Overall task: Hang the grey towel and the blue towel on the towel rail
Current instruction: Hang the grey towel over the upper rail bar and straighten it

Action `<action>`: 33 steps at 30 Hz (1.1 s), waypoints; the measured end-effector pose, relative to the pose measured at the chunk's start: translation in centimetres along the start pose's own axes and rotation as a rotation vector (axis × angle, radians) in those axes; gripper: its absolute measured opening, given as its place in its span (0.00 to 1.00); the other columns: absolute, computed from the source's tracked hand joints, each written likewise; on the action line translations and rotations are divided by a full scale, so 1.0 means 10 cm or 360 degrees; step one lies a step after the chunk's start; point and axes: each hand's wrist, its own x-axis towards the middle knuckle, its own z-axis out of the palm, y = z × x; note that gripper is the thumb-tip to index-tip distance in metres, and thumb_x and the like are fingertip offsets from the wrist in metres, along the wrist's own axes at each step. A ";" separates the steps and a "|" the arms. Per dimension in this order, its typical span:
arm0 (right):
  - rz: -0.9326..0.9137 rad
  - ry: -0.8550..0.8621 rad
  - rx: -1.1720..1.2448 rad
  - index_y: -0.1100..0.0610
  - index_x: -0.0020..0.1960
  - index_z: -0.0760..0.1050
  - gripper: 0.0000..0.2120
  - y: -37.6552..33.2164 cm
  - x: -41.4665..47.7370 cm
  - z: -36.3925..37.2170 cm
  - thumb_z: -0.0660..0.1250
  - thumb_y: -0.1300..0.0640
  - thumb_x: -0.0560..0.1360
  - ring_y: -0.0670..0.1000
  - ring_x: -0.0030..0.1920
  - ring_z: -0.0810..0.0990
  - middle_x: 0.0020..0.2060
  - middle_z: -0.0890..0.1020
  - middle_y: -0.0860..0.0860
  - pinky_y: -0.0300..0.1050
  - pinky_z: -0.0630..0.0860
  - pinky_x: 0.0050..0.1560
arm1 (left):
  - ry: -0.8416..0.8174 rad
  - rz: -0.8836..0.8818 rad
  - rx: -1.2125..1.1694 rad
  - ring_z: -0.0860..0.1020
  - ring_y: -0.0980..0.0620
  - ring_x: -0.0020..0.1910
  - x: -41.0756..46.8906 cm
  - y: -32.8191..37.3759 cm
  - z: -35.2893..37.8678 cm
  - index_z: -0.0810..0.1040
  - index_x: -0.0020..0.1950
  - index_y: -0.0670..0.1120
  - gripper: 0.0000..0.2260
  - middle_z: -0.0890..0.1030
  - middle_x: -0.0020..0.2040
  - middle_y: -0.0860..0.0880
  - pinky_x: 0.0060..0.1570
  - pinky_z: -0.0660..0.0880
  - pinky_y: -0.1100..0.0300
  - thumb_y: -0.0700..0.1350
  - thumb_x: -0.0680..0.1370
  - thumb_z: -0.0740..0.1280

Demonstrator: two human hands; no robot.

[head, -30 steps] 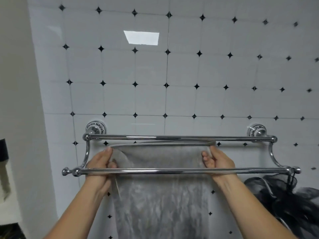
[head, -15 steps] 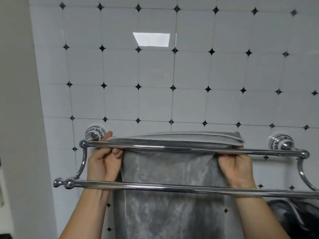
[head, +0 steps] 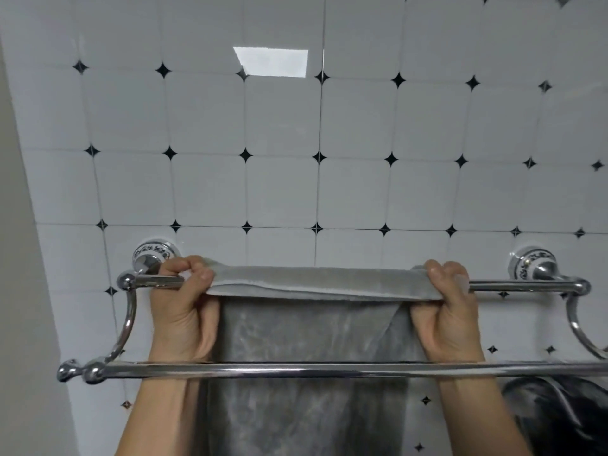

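A chrome double towel rail [head: 329, 370] is fixed to the tiled wall, with a front bar low and a back bar higher. The grey towel [head: 312, 327] lies with its top edge folded over the back bar and hangs down behind the front bar. My left hand [head: 182, 311] grips the towel's left top corner at the back bar. My right hand [head: 449, 311] grips the right top corner. Both arms reach up between the two bars. No blue towel is in view.
White wall tiles with small black diamonds fill the background. A beige wall edge [head: 23, 324] runs down the left side. A dark bundle of black mesh [head: 566, 419] hangs at the lower right below the front bar.
My hands have lifted the towel's top edge from between the bars up and over the back bar. The view has tilted and moved closer to the rail.
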 end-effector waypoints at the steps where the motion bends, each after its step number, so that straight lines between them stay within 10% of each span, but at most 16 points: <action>1: -0.0041 0.0075 -0.0065 0.49 0.37 0.75 0.12 0.00 -0.01 -0.03 0.68 0.66 0.69 0.46 0.36 0.79 0.33 0.79 0.47 0.40 0.79 0.40 | 0.0022 0.0019 -0.0006 0.77 0.60 0.35 -0.01 -0.01 0.00 0.72 0.42 0.51 0.19 0.78 0.37 0.55 0.46 0.76 0.67 0.26 0.73 0.58; 5: -0.0218 0.0356 -0.0395 0.50 0.38 0.70 0.14 0.00 -0.08 -0.08 0.72 0.64 0.72 0.43 0.20 0.69 0.25 0.75 0.45 0.32 0.65 0.18 | 0.0281 0.0199 0.0066 0.78 0.57 0.39 -0.07 -0.08 -0.01 0.74 0.45 0.50 0.15 0.79 0.44 0.50 0.49 0.76 0.65 0.29 0.73 0.66; 10: -0.0284 0.0488 -0.0747 0.54 0.24 0.73 0.22 0.05 -0.23 -0.05 0.76 0.41 0.65 0.46 0.14 0.63 0.17 0.71 0.49 0.32 0.61 0.19 | 0.0629 0.0424 0.0422 0.67 0.57 0.22 -0.17 -0.16 -0.05 0.73 0.37 0.50 0.18 0.73 0.25 0.55 0.23 0.66 0.64 0.53 0.63 0.81; 16: -0.0139 0.0394 -0.0828 0.52 0.27 0.75 0.24 0.01 -0.32 -0.09 0.73 0.32 0.64 0.45 0.14 0.63 0.18 0.72 0.48 0.31 0.62 0.18 | 0.0558 0.0302 0.0722 0.64 0.57 0.22 -0.22 -0.15 -0.10 0.77 0.26 0.49 0.21 0.67 0.20 0.57 0.24 0.61 0.62 0.64 0.64 0.75; 33: 0.0029 0.0342 -0.0576 0.53 0.30 0.81 0.14 0.15 -0.52 -0.30 0.67 0.54 0.74 0.37 0.23 0.75 0.24 0.79 0.42 0.28 0.72 0.25 | 0.0185 0.0175 0.0725 0.66 0.57 0.16 -0.38 -0.13 -0.21 0.73 0.29 0.51 0.16 0.70 0.18 0.54 0.20 0.63 0.68 0.56 0.72 0.73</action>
